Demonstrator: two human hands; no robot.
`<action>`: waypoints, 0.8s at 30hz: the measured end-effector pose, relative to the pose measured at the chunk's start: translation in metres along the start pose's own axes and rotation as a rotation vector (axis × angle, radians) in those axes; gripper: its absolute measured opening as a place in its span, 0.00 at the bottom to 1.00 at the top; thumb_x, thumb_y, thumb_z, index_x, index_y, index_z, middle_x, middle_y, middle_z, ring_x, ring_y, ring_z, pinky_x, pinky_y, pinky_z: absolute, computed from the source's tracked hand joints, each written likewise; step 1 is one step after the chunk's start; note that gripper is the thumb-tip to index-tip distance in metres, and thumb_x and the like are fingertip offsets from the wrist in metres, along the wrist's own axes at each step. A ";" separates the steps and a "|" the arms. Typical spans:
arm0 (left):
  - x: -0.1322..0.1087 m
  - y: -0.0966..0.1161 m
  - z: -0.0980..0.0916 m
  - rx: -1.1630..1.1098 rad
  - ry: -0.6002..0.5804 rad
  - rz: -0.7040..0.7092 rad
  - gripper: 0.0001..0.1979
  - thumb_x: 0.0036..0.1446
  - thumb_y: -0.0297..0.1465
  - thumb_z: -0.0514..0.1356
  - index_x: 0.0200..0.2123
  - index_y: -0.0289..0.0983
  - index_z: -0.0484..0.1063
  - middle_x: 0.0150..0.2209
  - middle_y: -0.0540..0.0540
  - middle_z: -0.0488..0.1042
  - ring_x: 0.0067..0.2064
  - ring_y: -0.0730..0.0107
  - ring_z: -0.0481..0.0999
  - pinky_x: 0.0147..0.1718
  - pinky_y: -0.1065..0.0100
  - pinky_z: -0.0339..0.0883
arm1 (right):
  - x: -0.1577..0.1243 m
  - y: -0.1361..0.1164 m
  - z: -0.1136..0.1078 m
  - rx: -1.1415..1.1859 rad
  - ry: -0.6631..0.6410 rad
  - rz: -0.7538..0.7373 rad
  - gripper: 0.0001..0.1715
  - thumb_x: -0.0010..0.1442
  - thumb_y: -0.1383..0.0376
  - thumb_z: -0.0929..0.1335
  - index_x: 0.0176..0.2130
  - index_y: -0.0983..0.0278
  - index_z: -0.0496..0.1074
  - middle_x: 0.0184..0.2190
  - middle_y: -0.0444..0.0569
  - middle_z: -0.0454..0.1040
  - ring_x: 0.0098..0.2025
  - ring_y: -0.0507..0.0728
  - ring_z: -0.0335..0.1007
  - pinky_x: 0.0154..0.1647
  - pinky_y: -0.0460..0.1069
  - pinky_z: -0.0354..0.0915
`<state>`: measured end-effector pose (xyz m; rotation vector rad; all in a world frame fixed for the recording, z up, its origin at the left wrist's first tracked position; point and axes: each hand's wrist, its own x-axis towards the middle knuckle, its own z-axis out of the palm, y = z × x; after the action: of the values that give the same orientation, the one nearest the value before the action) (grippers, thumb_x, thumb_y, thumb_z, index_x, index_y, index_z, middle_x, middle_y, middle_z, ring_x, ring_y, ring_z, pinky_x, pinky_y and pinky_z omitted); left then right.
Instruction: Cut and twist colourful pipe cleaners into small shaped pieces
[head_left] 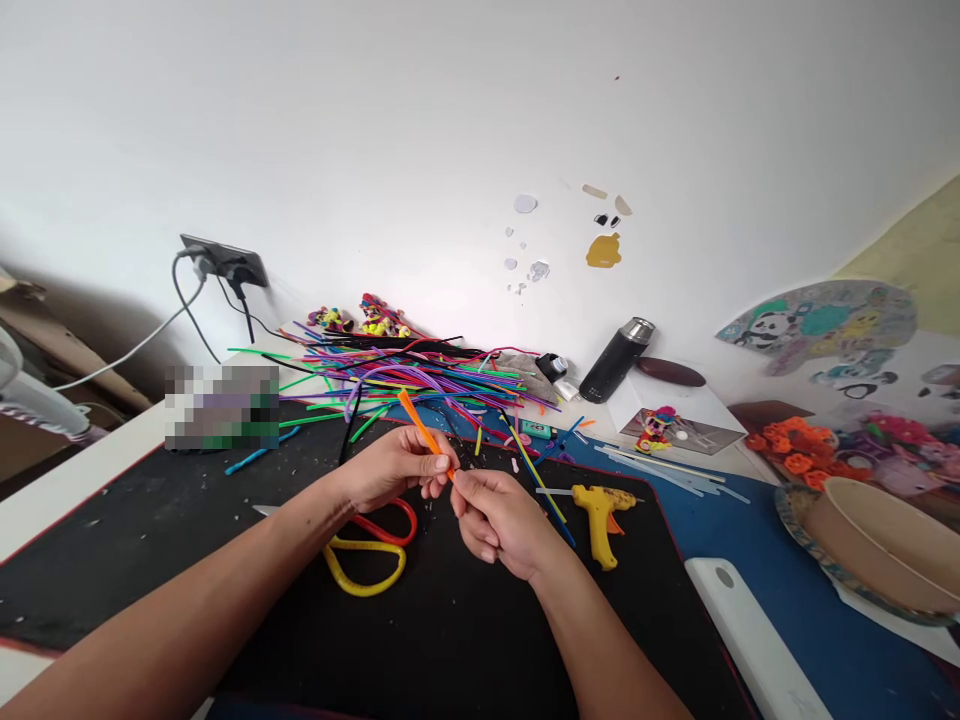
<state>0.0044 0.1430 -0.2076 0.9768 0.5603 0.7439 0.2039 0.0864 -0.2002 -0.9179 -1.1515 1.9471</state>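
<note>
An orange pipe cleaner [418, 420] slants up and to the left between my two hands, above the black mat [465, 640]. My left hand [397, 465] pinches it between thumb and fingers about midway. Lower down, my right hand [499, 520] is closed on its bottom end, which the fingers partly hide. Whether it is one strand or several laid together I cannot tell. Under my left wrist lie scissors [365, 570] with a yellow and a red handle, their blades partly covered by my forearm.
Behind my hands lies a pile of coloured pipe cleaners [442, 370]. A yellow glue gun [600, 520] rests at the right, with clear glue sticks [667, 470] beyond it. Farther back are a black flask [616, 360] and a small pipe-cleaner figure [655, 428]. A bowl [892, 540] stands far right.
</note>
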 end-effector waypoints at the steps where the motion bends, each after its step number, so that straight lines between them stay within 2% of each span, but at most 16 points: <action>1: 0.001 -0.001 0.000 -0.006 0.022 0.010 0.18 0.45 0.39 0.81 0.31 0.32 0.83 0.24 0.46 0.78 0.23 0.75 0.74 0.24 0.75 0.68 | 0.000 0.000 0.000 0.001 0.001 0.000 0.31 0.60 0.42 0.75 0.27 0.64 0.69 0.10 0.33 0.55 0.10 0.46 0.49 0.14 0.43 0.46; 8: 0.004 0.003 -0.005 -0.073 0.182 0.088 0.22 0.41 0.42 0.82 0.29 0.31 0.83 0.20 0.46 0.77 0.20 0.76 0.73 0.19 0.77 0.64 | 0.000 0.000 0.001 0.034 0.011 -0.006 0.33 0.58 0.40 0.76 0.26 0.63 0.68 0.09 0.32 0.53 0.10 0.45 0.46 0.13 0.43 0.44; 14: 0.005 0.016 -0.015 -0.137 0.298 0.258 0.21 0.43 0.40 0.81 0.28 0.30 0.81 0.19 0.49 0.72 0.19 0.80 0.67 0.17 0.79 0.58 | -0.001 -0.001 0.002 0.078 0.019 -0.004 0.34 0.57 0.40 0.76 0.25 0.63 0.67 0.08 0.32 0.52 0.09 0.44 0.45 0.13 0.43 0.43; 18: 0.006 0.023 -0.022 -0.187 0.325 0.333 0.19 0.43 0.38 0.81 0.28 0.30 0.81 0.19 0.52 0.68 0.19 0.83 0.63 0.17 0.80 0.58 | 0.000 -0.002 0.001 0.107 0.017 0.010 0.34 0.56 0.40 0.77 0.24 0.63 0.67 0.08 0.32 0.52 0.09 0.44 0.44 0.12 0.42 0.42; 24: 0.006 0.020 -0.023 -0.295 0.315 0.313 0.18 0.44 0.36 0.81 0.31 0.29 0.81 0.22 0.51 0.70 0.21 0.81 0.66 0.20 0.79 0.62 | 0.000 -0.002 0.000 0.139 0.000 0.005 0.33 0.56 0.41 0.77 0.24 0.63 0.67 0.08 0.32 0.52 0.09 0.44 0.43 0.12 0.42 0.42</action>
<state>-0.0147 0.1667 -0.2014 0.6811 0.5552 1.2377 0.2044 0.0869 -0.1982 -0.8482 -1.0003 2.0037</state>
